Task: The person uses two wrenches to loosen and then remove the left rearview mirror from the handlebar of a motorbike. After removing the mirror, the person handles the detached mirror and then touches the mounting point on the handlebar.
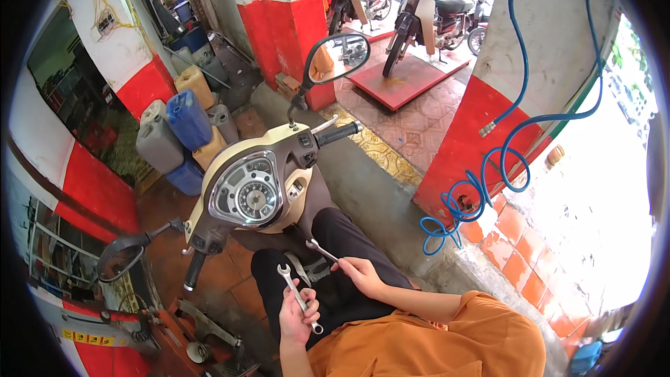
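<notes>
My left hand (298, 313) is closed around a silver combination wrench (287, 281), its open jaw pointing up and its ring end showing below my fingers. My right hand (359, 276) grips a second wrench (321, 250) by its near end, with the open jaw toward the scooter. Both hands are above my lap, over my dark trousers (349, 301). Ahead stands a cream and brown scooter (252, 185) with a round dial cluster, two handlebar grips and mirrors. Neither wrench touches its handlebar. Something pale lies between my legs, too small to make out.
Plastic jerrycans (187, 117) in blue, grey and yellow are stacked at the left. A coiled blue air hose (481, 188) hangs along the red and white pillar (457, 143) at right. Beyond, a motorbike (426, 17) stands on a red platform (401, 91). Orange metal equipment (178, 338) is at lower left.
</notes>
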Tool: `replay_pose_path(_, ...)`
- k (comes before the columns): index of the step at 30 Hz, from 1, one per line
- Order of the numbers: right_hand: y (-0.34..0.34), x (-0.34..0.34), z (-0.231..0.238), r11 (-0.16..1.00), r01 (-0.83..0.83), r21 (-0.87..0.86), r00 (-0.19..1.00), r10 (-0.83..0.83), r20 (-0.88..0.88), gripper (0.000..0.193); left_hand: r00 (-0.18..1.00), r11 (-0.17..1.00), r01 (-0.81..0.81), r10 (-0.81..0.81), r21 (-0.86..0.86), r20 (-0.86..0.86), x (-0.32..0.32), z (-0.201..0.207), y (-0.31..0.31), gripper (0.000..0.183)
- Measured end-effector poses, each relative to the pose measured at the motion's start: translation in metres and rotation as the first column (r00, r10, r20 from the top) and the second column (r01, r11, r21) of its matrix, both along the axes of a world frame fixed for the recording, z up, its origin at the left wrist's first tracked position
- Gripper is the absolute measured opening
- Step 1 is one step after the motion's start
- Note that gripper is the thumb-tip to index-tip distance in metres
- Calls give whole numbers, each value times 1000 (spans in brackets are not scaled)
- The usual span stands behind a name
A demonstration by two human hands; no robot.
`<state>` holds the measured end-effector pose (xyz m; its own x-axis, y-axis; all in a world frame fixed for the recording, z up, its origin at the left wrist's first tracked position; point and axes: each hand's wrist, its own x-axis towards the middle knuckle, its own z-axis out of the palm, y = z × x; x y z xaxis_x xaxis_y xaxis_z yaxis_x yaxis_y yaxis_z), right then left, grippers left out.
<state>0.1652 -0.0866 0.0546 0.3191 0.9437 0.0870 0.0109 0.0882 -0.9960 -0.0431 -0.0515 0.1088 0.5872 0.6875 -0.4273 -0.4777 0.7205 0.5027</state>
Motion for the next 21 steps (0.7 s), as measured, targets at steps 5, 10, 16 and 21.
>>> replay_pose_path(5, -23, -5, 65, 999, 0, -34, 984, 6, 177, 20, 951, 974, -34, 100, 224, -292, 22, 23, 11, 35)
replay_pose_path(10, -15, -21, 74, 991, -80, 109, 965, 49, 256, 16, 970, 948, 4, 73, 320, -231, 31, 37, 10, 34)
replay_pose_path(16, -18, -32, 70, 997, -64, 50, 981, 54, 188, 18, 941, 843, 27, 160, 538, -298, 29, 36, 7, 39)
replay_pose_path(21, -11, -29, 82, 985, -86, -151, 996, 83, -29, 22, 927, 827, -36, 237, 561, -292, 20, 30, 3, 40)
